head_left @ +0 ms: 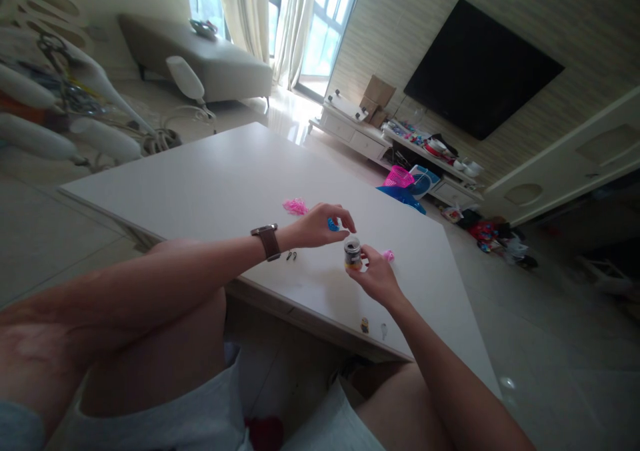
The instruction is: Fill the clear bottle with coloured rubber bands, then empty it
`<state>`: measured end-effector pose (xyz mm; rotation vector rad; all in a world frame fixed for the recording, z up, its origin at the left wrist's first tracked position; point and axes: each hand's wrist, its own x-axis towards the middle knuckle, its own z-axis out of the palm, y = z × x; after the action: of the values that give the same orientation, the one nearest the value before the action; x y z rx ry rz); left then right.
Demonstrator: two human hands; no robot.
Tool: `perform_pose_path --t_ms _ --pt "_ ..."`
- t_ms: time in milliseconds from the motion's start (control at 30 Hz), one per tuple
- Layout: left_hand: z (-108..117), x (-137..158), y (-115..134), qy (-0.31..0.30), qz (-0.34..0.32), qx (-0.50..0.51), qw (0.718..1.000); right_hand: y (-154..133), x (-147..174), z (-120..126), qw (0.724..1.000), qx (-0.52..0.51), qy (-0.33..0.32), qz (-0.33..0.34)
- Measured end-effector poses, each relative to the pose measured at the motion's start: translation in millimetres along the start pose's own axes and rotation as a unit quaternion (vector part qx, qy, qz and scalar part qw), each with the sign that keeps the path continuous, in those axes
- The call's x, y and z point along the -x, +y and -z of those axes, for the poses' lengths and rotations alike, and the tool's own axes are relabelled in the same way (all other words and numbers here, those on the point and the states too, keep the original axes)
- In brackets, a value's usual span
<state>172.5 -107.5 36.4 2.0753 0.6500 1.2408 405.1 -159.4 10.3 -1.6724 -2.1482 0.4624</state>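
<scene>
While right fingers [369, 251] grip one jar [353, 256] | left fingers [346, 218], half-curled, hold one blue clump [333, 224] | pink clumps [295, 206]: two

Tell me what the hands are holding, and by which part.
The right hand grips a small jar by its lower side; the left hand appears to hold a small blue item, its gripped part unclear.

We can't ID the sm. blue item [333, 224], partly hidden by our L hand [320, 227]. Jar [353, 253] label's too sm. to read; R hand [376, 277] covers pt of the jar. L sleeve [20, 427] cut off at pic edge.
</scene>
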Motion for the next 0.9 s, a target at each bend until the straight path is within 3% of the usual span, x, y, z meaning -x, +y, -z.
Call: perform_pose_path --t_ms 267,400,533,667,767,900 --pt "11 -9 -10 -0.015 0.034 0.019 0.999 4 -1 -2 1.000 -0.026 0.005 0.012" --pt "40 -16 -40 -0.018 0.130 -0.058 0.990 18 -10 -8 0.992 -0.123 0.007 0.006" --pt "82 -6 -83 -0.099 0.263 -0.188 0.941 43 -22 -21 0.979 -0.203 0.012 -0.028" --pt "107 16 -108 -0.225 0.395 -0.196 0.869 60 -28 -33 0.977 -0.211 0.013 -0.034" --pt "106 32 -113 -0.275 0.449 -0.229 0.819 60 -27 -44 0.977 -0.213 0.006 -0.016" --pt "87 50 -115 -0.297 0.430 -0.301 0.798 49 -25 -56 0.976 -0.217 0.008 0.018"
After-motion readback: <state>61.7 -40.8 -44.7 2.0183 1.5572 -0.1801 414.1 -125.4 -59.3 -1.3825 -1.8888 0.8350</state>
